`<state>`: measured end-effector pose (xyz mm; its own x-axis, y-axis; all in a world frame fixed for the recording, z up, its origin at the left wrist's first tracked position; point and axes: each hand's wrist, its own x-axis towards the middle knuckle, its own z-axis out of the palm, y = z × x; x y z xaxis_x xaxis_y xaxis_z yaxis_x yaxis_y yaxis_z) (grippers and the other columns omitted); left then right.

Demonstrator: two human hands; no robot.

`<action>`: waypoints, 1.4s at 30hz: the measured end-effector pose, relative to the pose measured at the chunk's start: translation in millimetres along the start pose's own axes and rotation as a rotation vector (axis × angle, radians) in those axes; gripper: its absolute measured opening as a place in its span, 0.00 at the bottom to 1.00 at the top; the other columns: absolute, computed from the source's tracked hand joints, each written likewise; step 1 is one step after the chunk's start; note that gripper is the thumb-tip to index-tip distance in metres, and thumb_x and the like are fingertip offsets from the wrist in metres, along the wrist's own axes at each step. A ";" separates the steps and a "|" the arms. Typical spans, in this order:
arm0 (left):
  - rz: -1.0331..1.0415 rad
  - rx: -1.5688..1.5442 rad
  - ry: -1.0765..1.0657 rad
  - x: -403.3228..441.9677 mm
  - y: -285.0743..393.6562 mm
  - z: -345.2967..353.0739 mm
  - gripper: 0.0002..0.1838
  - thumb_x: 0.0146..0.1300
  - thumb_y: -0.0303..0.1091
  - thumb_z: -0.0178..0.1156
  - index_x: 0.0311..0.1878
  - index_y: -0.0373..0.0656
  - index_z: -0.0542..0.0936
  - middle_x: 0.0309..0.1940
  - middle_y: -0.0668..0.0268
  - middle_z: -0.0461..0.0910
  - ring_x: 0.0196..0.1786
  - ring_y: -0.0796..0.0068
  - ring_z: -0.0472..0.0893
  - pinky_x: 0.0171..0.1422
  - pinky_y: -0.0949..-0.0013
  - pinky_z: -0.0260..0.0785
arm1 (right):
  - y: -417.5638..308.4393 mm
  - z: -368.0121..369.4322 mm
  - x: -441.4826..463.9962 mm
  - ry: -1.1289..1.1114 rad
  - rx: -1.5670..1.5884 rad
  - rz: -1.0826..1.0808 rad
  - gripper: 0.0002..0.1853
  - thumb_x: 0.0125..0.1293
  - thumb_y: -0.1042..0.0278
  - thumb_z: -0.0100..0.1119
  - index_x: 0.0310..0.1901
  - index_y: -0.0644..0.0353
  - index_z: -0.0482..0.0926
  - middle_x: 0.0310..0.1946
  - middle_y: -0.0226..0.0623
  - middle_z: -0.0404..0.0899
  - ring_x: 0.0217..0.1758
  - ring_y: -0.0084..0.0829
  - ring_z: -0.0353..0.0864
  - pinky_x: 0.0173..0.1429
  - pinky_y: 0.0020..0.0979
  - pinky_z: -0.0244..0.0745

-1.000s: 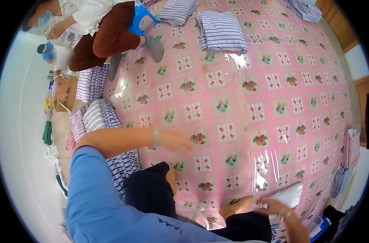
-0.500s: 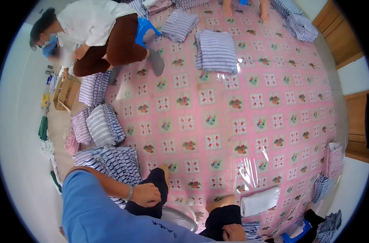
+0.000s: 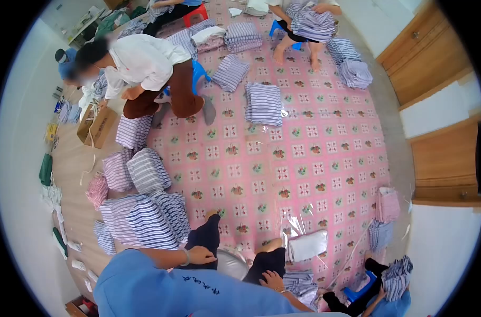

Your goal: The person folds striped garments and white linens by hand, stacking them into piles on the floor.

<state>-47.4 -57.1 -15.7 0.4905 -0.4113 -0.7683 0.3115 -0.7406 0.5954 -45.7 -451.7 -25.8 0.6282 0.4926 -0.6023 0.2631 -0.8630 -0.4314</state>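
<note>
My left hand (image 3: 201, 255), with a bracelet at the wrist, lies on my left knee, its fingers resting on the dark trousers (image 3: 204, 235). On my right knee is my right hand (image 3: 273, 281), with its fingers spread. Neither hand holds anything. Between my legs a silvery round object (image 3: 233, 262) shows in part. Beside my left leg are stacks of folded striped cloth (image 3: 151, 221). A white folded bundle (image 3: 307, 246) lies just beyond my right knee, and more striped cloth (image 3: 301, 285) is beside my right leg.
A co-worker in a white shirt (image 3: 148, 58) bends near a cardboard box (image 3: 96, 126). Another person holds striped cloth (image 3: 310, 24) at the back; one more handles cloth (image 3: 397, 279) at lower right. Folded stacks (image 3: 264, 104) stand on the pink patterned floor sheet (image 3: 304, 158).
My view has tilted up, showing more of the room and people. My right hand now shows fully with fingers spread. The co-worker in white has raised their head and drawn back from the box.
</note>
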 end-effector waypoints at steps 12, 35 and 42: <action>0.084 -0.410 0.132 -153.4 24.4 -88.8 0.23 0.63 0.52 0.48 0.45 0.40 0.77 0.42 0.55 0.78 0.45 0.62 0.77 0.49 0.63 0.68 | -134.4 -115.1 -28.7 -0.094 0.726 0.019 0.20 0.63 0.50 0.46 0.37 0.61 0.76 0.35 0.45 0.78 0.40 0.40 0.76 0.47 0.39 0.68; 0.320 -0.244 0.056 -184.3 314.5 -190.3 0.16 0.63 0.42 0.54 0.47 0.41 0.75 0.37 0.65 0.76 0.39 0.75 0.73 0.43 0.72 0.66 | -3.2 -250.5 -188.6 -0.437 0.657 0.216 0.06 0.57 0.67 0.54 0.32 0.59 0.77 0.26 0.35 0.78 0.31 0.26 0.78 0.35 0.28 0.72; 0.249 -0.326 0.060 -181.8 325.8 -172.2 0.16 0.64 0.44 0.52 0.44 0.41 0.73 0.36 0.67 0.74 0.36 0.77 0.69 0.39 0.72 0.63 | 21.2 -339.0 -119.6 -0.364 0.663 0.092 0.05 0.58 0.68 0.54 0.33 0.59 0.77 0.26 0.33 0.78 0.31 0.24 0.78 0.36 0.26 0.72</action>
<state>105.1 -132.1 358.4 0.6268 -0.5177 -0.5823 0.4143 -0.4115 0.8118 132.9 -567.1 264.8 0.3147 0.5269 -0.7895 -0.3457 -0.7110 -0.6124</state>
